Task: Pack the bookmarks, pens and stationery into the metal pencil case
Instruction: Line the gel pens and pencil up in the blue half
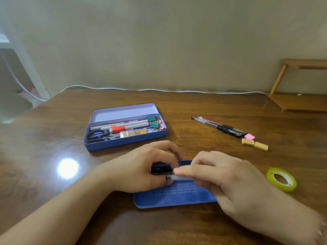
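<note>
Blue metal case [169, 198], near table [53, 138] edge: left hand [141, 167] grips black item [160, 168], right hand [224, 175] pinches clear pen [178, 177]; lay both flat, lengthwise.

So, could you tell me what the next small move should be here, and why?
Probably carry the clear tube pinched by both hands to the open case and lay it beside the markers. The case is already partly packed, while pens, erasers and tape lie loose.
</note>
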{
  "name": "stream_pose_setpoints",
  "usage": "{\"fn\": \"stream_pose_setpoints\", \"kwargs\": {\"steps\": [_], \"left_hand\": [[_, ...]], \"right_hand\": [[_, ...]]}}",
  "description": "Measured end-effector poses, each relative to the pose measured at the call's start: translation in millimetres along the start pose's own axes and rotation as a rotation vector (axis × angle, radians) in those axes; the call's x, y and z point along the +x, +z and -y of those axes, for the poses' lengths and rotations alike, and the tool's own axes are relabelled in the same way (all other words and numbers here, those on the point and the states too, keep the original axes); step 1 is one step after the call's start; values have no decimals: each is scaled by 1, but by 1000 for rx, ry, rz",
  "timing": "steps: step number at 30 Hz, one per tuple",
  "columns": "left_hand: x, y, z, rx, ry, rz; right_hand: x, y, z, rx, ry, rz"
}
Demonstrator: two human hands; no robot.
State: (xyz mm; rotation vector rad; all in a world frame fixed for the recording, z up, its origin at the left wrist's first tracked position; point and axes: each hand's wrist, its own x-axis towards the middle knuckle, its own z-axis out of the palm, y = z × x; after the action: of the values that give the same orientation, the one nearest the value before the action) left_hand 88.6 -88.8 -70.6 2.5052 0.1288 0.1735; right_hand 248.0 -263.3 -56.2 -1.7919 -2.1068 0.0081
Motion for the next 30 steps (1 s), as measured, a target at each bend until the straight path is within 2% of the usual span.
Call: {"fn": "stream_pose_setpoints", "kwargs": {"steps": [11, 15, 24, 30], "left_hand": [[-2, -7, 0, -85, -60, 81], [-2, -5, -1, -22, -29, 65], [-2, -3, -1, -11, -31, 41], [-4, -4, -2, 28, -36, 73]], "right_hand": [[8, 10, 2, 53, 103, 8], [17, 18, 8, -22, 62, -19], [-13, -36, -29, -50, 185, 247], [-4, -21, -22, -93, 148, 194]]}}
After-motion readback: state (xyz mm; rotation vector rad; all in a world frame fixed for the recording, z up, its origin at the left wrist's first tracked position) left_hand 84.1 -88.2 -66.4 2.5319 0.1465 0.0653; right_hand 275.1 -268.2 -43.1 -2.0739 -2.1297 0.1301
